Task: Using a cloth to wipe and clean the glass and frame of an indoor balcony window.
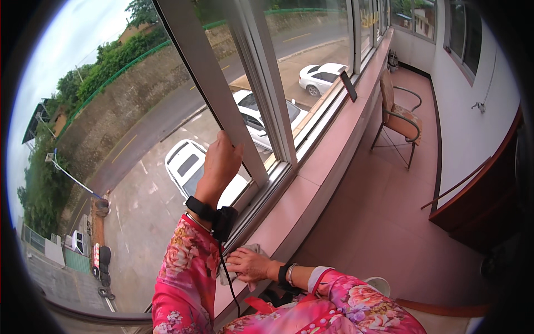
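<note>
My left hand (223,161) is raised at the window, its fingers curled round the upright edge of a metal-framed sliding sash (214,83). A black strap with a small black device sits on that wrist, and a cable hangs from it. Lower down, my right hand (248,264) presses on a pale, crumpled cloth (229,274) on the pink windowsill (278,217). Part of the cloth is hidden under the palm and fingers. The window track (267,192) runs along the sill beside both arms.
A dark phone-like slab (349,86) leans farther along the sill. On the pink floor stand a cushioned armchair (400,114) and dark red wooden furniture (478,189). A pale container (378,286) is partly hidden by my right sleeve. Parked white cars (186,164) are outside, below.
</note>
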`<state>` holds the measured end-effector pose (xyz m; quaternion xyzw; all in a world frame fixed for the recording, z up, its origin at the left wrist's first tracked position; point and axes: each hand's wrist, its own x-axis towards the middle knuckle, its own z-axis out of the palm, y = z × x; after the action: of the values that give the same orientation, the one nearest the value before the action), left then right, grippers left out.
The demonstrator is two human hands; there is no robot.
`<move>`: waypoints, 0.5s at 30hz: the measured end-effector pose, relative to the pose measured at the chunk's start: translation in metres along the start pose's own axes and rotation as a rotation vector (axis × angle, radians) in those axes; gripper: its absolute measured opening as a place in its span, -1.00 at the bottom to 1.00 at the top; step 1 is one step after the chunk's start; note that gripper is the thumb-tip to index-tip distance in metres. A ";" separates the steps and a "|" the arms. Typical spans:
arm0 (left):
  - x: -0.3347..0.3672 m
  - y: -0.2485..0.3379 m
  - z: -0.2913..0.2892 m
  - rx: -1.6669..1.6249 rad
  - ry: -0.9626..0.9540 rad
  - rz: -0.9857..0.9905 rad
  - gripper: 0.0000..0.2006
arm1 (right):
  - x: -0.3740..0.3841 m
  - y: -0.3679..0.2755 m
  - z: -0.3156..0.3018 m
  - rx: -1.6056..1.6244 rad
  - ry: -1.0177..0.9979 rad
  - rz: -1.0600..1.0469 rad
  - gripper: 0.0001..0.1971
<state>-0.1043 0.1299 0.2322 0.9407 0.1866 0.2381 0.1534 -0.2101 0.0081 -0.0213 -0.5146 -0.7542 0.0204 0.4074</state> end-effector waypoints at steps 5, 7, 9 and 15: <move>0.011 0.005 0.007 -0.004 0.011 0.001 -0.67 | 0.001 -0.003 -0.003 0.010 -0.007 -0.002 -0.59; 0.017 0.005 0.014 -0.001 0.021 0.036 -0.68 | 0.000 -0.001 -0.002 0.010 -0.007 0.005 -0.59; 0.021 0.006 0.019 0.006 0.025 0.039 -0.67 | -0.001 -0.001 0.000 0.029 0.008 -0.012 -0.58; 0.033 0.020 0.028 0.024 0.013 0.014 -0.68 | -0.001 0.001 0.007 0.036 0.011 -0.024 -0.54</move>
<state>-0.0580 0.1210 0.2294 0.9423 0.1838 0.2429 0.1391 -0.2135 0.0110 -0.0270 -0.4981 -0.7577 0.0263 0.4210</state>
